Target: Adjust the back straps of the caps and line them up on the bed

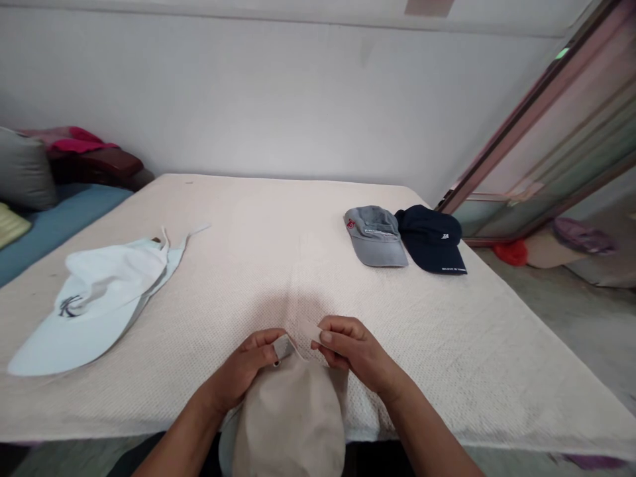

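Note:
A beige cap [293, 417] is at the near edge of the table, its back strap turned away from me. My left hand [248, 368] pinches one side of the strap, where a pale square end shows by the thumb. Between the thumb and fingers of my right hand [350, 348] is the other strap end [311, 330], a light flat tab. The two ends are apart, with a small gap between them. Part of the cap runs out of the bottom of the view.
On the left lies a white cap [109, 291] with loose straps. A grey cap [376, 235] and a navy cap [431, 238] sit side by side at the right. A pale textured cloth [238, 232] covers the table, which meets a white wall [248, 99].

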A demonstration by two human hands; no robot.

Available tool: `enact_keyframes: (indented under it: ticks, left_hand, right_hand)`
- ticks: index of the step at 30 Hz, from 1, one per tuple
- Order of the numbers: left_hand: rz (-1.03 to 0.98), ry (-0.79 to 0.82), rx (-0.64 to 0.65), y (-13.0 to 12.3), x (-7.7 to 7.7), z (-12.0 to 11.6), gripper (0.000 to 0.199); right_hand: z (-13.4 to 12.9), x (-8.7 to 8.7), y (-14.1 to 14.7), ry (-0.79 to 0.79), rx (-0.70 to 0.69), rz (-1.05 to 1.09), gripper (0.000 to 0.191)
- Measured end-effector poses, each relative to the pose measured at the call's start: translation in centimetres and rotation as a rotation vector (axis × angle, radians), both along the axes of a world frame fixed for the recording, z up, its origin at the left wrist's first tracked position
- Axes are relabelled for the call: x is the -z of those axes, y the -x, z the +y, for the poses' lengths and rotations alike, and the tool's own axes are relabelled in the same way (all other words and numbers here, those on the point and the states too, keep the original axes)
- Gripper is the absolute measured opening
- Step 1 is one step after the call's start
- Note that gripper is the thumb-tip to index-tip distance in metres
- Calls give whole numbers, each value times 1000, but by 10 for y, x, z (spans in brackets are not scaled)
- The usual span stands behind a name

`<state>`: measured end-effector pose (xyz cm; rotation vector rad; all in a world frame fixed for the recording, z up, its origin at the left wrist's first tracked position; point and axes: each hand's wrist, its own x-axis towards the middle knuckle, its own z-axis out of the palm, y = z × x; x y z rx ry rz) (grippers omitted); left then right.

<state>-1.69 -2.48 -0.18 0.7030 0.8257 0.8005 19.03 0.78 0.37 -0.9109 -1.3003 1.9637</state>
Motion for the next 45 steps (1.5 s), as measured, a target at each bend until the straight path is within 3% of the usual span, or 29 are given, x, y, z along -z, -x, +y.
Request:
enact_keyframes:
  ticks: [9, 22, 30, 39, 45]
  left_hand:
    - [30, 19, -12, 4, 11, 0, 18]
    - [78, 2, 37, 6, 13, 0, 26]
    - [201, -33, 99, 6, 11, 0, 23]
    - [170, -71, 215, 7, 14, 3, 26]
    - [218, -100, 222, 3, 11, 1, 25]
  right_hand:
    - [-1, 1, 5, -27, -99, -45, 30]
    - [-2, -4, 3, -54, -104, -93, 25]
    - [0, 0, -2, -254, -141, -239, 28]
    - [0, -2, -2, -160, -172, -174, 21]
    - [0, -2, -2, -153, -234, -184, 19]
